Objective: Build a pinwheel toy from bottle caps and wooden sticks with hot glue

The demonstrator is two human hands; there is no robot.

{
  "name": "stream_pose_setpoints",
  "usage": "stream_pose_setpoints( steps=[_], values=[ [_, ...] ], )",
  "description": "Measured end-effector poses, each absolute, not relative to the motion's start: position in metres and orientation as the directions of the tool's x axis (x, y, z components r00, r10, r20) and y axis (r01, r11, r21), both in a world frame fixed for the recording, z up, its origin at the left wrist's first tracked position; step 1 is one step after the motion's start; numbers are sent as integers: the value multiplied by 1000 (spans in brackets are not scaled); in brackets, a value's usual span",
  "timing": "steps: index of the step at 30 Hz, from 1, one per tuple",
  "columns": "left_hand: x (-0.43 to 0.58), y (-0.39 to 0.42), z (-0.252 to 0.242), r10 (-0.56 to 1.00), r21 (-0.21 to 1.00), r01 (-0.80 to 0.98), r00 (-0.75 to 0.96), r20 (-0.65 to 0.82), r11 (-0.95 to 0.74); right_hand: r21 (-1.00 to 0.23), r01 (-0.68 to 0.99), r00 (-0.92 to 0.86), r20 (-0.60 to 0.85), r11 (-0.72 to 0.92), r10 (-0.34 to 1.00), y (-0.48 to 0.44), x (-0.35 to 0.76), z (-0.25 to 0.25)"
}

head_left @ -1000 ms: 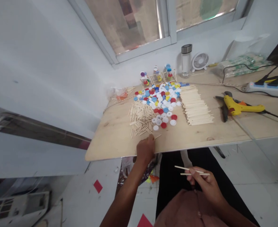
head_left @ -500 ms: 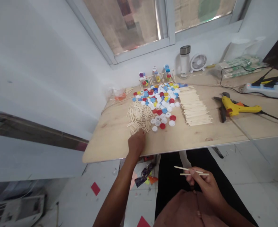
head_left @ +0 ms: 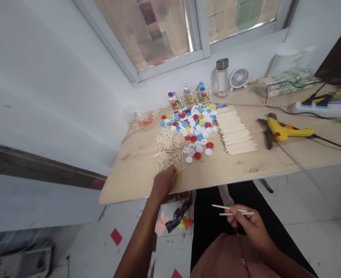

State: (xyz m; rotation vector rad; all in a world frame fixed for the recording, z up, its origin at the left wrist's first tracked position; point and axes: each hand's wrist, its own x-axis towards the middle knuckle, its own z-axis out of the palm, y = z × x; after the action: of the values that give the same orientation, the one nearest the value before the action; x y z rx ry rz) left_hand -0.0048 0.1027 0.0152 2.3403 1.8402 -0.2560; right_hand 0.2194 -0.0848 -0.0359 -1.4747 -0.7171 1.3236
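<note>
My left hand [head_left: 165, 180] is closed at the near edge of the table, with a short wooden stick [head_left: 182, 169] poking out from its fingertips. Just beyond it lies a loose pile of short wooden sticks [head_left: 168, 143]. Above my lap, my right hand [head_left: 242, 220] pinches two wooden sticks [head_left: 222, 214] that lie nearly parallel. Bottle caps [head_left: 197, 119] in white, red, blue and yellow are heaped behind and right of the short sticks. Longer sticks [head_left: 235, 131] lie in a neat row to their right.
A yellow glue gun [head_left: 289, 132] rests on the right of the wooden table [head_left: 129, 170]. Along the back stand small stick-and-cap models [head_left: 189, 96], a glass bottle [head_left: 221, 79] and a white fan [head_left: 239, 79]. A power strip [head_left: 315, 109] with cables lies far right.
My left hand has drawn slightly back from the short-stick pile, and a stick now shows at its fingertips. My right hand still holds its two sticks. The view has shifted slightly.
</note>
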Motion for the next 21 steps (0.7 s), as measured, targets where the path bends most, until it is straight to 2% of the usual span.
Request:
stream_pose_setpoints(
  steps=[3, 8, 13, 17, 19, 21],
  values=[
    [-10, 95, 14, 939, 51, 965, 264, -220, -259, -926, -191, 237, -366, -326, 900, -86, 219, -37],
    [-18, 88, 12, 909, 197, 910, 395, -136, -366, -918, -217, 216, -378, -333, 900, -89, 220, -37],
    [-18, 85, 8, 881, 206, 874, 465, -89, -440, -912, -257, 222, -378, -320, 899, -92, 222, -39],
    [-14, 73, 6, 896, 221, 876, 444, -22, -429, -904, -304, 216, -372, -300, 903, -96, 225, -44],
    [-8, 60, 7, 900, 300, 854, 433, 45, -426, -903, -310, 200, -367, -297, 908, -98, 225, -45],
    [3, 43, 10, 883, 428, 779, 454, 118, -457, -908, -296, 190, -359, -296, 914, -99, 224, -45]
  ],
)
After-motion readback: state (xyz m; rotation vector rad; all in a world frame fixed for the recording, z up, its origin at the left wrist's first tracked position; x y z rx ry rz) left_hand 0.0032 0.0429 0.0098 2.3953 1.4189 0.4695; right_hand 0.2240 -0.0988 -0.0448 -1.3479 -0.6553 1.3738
